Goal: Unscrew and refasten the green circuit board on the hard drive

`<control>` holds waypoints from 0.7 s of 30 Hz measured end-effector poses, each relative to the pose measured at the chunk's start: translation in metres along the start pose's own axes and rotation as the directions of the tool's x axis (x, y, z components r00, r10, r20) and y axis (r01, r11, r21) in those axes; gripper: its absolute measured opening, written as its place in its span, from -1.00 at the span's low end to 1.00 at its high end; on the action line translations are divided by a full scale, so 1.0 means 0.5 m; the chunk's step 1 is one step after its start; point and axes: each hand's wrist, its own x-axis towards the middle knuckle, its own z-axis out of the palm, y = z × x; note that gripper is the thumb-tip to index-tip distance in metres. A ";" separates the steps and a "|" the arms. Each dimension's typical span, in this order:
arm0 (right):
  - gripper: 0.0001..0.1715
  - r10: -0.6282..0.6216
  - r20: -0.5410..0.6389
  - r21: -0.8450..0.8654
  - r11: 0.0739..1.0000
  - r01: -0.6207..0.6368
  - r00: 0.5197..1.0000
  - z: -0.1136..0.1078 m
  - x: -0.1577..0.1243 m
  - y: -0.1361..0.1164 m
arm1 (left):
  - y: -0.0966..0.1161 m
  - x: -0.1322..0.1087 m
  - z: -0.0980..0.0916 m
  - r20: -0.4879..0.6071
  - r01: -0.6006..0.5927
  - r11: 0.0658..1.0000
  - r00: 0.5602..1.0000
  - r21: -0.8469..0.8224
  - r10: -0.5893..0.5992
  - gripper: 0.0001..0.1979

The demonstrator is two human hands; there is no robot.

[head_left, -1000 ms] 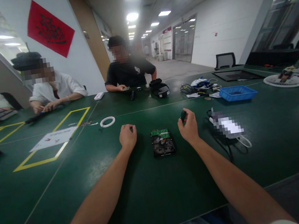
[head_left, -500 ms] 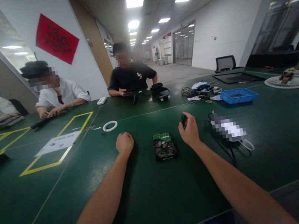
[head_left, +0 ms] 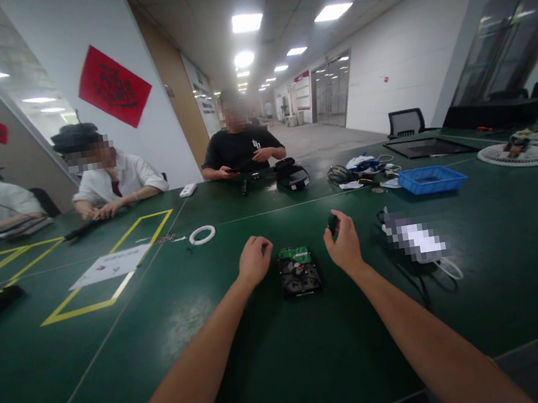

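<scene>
A hard drive [head_left: 299,279] lies flat on the green table, its green circuit board on the far side and dark casing nearer me. Just left of its far corner is my left hand [head_left: 256,259], fingers curled together; whether anything is inside them is hidden. My right hand [head_left: 343,244], to the right of the drive, pinches a small dark object [head_left: 333,223] between thumb and fingers. That object's kind is too small to make out. Neither hand appears to touch the drive.
Right of my right hand lie a blurred-out device [head_left: 416,237] with cables and a blue tray [head_left: 432,180]. Cables and tools [head_left: 363,170] sit beyond. A white ring [head_left: 202,235] and a paper sheet [head_left: 109,266] are to the left. Several people sit around the table.
My left hand has moved right, close to the hard drive. My right hand stays almost in place, still pinching the small dark object. The view has shifted slightly.
</scene>
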 end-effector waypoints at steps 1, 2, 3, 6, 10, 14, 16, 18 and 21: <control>-0.35 0.000 0.001 -0.002 1.000 0.000 1.000 0.000 0.000 0.000 | 0.023 -0.004 0.003 0.044 -0.073 0.997 0.996 -0.039 0.074 -0.86; -0.35 -0.002 0.002 -0.004 1.000 0.002 1.000 0.000 0.000 0.000 | 0.044 -0.009 0.006 0.088 -0.125 0.990 0.988 -0.068 0.130 -0.86; -0.35 -0.005 0.002 -0.006 1.000 0.005 1.000 0.000 0.000 0.000 | 0.064 -0.015 0.009 0.133 -0.165 0.982 0.975 -0.087 0.176 -0.86; -0.35 -0.019 0.005 -0.005 1.000 0.019 1.000 0.000 0.001 0.000 | 0.105 -0.031 0.018 0.230 -0.229 0.971 0.943 -0.073 0.239 -0.85; -0.36 -0.021 0.022 0.006 1.000 0.021 1.000 -0.001 0.002 -0.006 | 0.124 -0.035 0.024 0.264 -0.245 0.969 0.933 -0.026 0.243 -0.83; -0.37 -0.028 0.027 0.012 1.000 0.028 0.999 -0.002 0.002 -0.013 | 0.134 -0.029 0.023 0.271 -0.248 0.969 0.932 -0.008 0.240 -0.80; -0.38 -0.035 0.028 0.015 0.999 0.035 0.999 -0.002 0.002 -0.013 | 0.138 -0.026 0.024 0.275 -0.258 0.966 0.929 0.003 0.247 -0.79; -0.37 -0.036 0.030 0.017 0.999 0.035 0.999 -0.002 0.001 -0.010 | 0.140 -0.025 0.025 0.276 -0.273 0.962 0.926 0.016 0.258 -0.79; -0.37 -0.030 0.028 0.018 0.999 0.029 0.999 0.000 0.000 -0.006 | 0.142 -0.023 0.024 0.298 -0.286 0.957 0.918 0.037 0.263 -0.79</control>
